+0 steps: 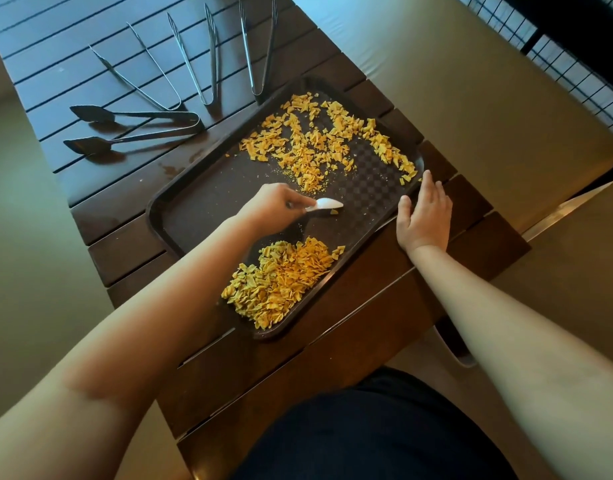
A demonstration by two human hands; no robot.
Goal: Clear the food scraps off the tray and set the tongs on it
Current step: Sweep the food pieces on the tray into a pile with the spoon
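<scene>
Dark slatted wooden tabletop: my left hand pinches what looks like a white plastic scraper; right hand, spread, steadies the brown tray. I'd sweep low toward the heaped yellow scraps.

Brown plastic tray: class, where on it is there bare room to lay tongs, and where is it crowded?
The brown plastic tray is bare along its left end, beside the left hand holding a white scraper, and in a band between the scattered yellow scraps and the heaped yellow scraps. The far edge and near corner are crowded.
</scene>
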